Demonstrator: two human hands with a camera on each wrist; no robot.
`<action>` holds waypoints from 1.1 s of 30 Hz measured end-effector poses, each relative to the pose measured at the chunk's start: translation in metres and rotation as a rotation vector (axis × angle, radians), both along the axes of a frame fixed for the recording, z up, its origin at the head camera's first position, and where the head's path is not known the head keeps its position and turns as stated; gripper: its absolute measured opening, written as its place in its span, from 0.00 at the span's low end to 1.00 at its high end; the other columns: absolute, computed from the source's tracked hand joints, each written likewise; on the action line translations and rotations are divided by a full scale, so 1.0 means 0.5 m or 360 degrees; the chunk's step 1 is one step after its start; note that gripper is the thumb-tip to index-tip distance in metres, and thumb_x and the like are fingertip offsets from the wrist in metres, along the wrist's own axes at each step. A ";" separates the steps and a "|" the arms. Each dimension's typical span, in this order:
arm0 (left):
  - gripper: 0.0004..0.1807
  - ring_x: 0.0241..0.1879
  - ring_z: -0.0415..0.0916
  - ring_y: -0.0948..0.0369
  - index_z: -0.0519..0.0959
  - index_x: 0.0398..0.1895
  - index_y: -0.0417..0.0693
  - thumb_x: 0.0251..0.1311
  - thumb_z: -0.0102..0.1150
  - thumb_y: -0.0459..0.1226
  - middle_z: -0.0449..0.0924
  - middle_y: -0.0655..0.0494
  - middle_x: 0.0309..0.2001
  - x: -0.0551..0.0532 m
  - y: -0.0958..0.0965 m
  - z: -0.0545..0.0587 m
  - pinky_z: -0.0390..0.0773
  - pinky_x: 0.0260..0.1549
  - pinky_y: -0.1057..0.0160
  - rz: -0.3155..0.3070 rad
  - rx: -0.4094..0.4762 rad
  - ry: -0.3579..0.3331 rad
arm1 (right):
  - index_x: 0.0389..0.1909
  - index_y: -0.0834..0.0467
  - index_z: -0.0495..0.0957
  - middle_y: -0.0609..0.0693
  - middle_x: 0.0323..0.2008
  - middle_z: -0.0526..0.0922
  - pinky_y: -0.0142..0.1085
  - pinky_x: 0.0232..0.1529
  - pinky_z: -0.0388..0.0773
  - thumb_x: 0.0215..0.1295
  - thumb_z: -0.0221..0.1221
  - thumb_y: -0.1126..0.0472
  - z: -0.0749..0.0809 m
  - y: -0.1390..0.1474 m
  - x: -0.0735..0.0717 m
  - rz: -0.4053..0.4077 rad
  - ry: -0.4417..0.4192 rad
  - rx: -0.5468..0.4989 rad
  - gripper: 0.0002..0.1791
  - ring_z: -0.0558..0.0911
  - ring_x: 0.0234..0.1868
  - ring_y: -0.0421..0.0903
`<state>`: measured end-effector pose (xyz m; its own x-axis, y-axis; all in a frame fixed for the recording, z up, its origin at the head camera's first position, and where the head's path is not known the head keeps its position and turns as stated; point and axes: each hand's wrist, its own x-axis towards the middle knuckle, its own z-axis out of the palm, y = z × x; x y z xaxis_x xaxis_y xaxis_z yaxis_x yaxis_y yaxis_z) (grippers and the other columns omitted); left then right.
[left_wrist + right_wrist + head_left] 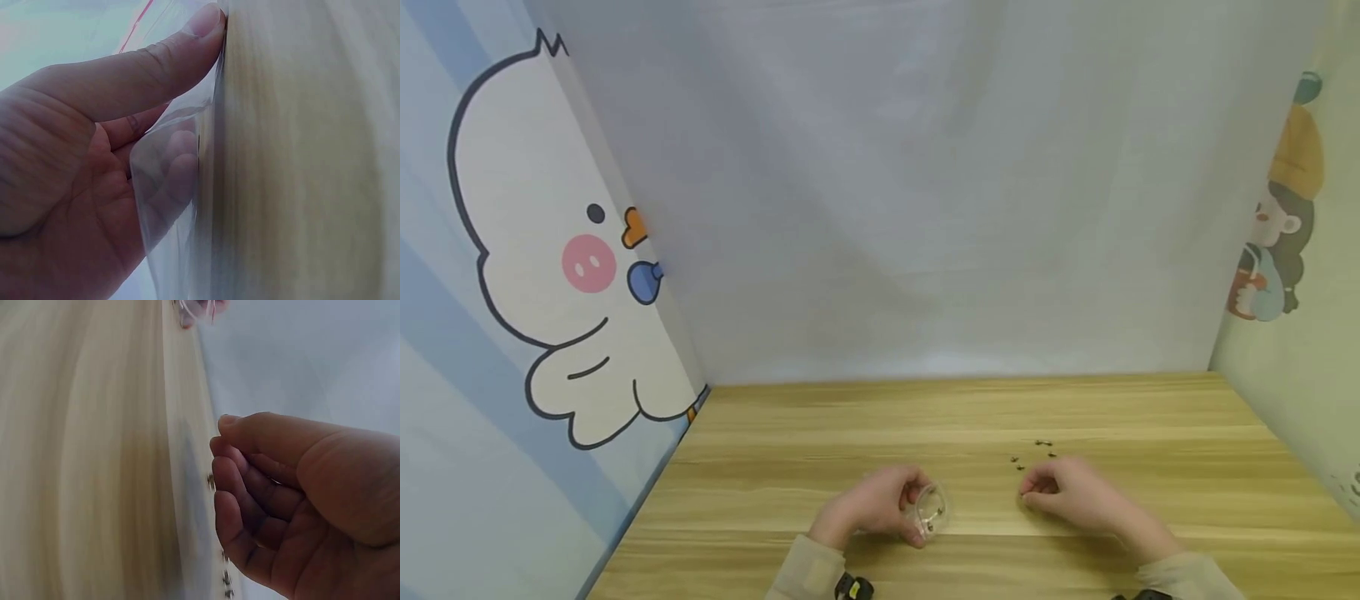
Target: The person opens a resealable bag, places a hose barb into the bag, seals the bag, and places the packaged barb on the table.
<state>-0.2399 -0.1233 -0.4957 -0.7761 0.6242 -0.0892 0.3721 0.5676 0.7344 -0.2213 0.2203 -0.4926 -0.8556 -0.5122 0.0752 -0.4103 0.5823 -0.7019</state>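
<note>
My left hand point(887, 504) grips a clear plastic bag point(934, 510), thumb on one side and fingers on the other. In the left wrist view the crinkled film of the bag point(165, 162) and a red line on it show. A few small dark metal pieces, like screws, lie inside. Farther right, my right hand point(1075, 496) is low over the table with thumb and forefinger tips close together; whether a small piece sits between them is hidden. Just beyond its fingers lie several loose screw-like pieces point(1020, 467), blurred in the right wrist view.
The wood-grain table point(820, 425) runs back to a pale grey curtain point(925, 208). To the left stands a panel with a white cartoon bird point(527, 192). On the right is a pale wall with a cartoon figure point(1285, 217).
</note>
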 end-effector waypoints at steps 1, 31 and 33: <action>0.33 0.35 0.71 0.66 0.81 0.50 0.43 0.37 0.88 0.27 0.75 0.62 0.36 0.000 0.000 0.000 0.75 0.38 0.68 -0.0001 0.0003 0.0001 | 0.39 0.55 0.86 0.38 0.35 0.85 0.33 0.40 0.81 0.71 0.69 0.59 0.001 -0.009 0.001 0.0007 -0.0013 -0.0011 0.03 0.81 0.37 0.32; 0.31 0.33 0.70 0.67 0.82 0.48 0.47 0.40 0.89 0.30 0.75 0.63 0.35 -0.007 0.000 0.000 0.74 0.37 0.68 -0.0038 -0.0053 0.0028 | 0.38 0.57 0.90 0.38 0.32 0.87 0.33 0.38 0.81 0.67 0.71 0.64 0.005 -0.227 -0.003 0.0023 0.0031 -0.0170 0.02 0.83 0.34 0.35; 0.31 0.34 0.70 0.67 0.81 0.48 0.47 0.40 0.89 0.30 0.75 0.63 0.35 -0.007 0.000 -0.001 0.74 0.37 0.68 -0.0039 -0.0055 0.0029 | 0.38 0.57 0.90 0.39 0.32 0.87 0.32 0.38 0.81 0.66 0.71 0.65 0.004 -0.231 -0.003 0.0029 0.0032 -0.0189 0.02 0.83 0.34 0.35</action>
<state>-0.2436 -0.1234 -0.4959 -0.7622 0.6401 -0.0969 0.3997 0.5831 0.7073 -0.2228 0.1048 -0.4906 -0.8439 -0.5142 0.1532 -0.4348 0.4881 -0.7568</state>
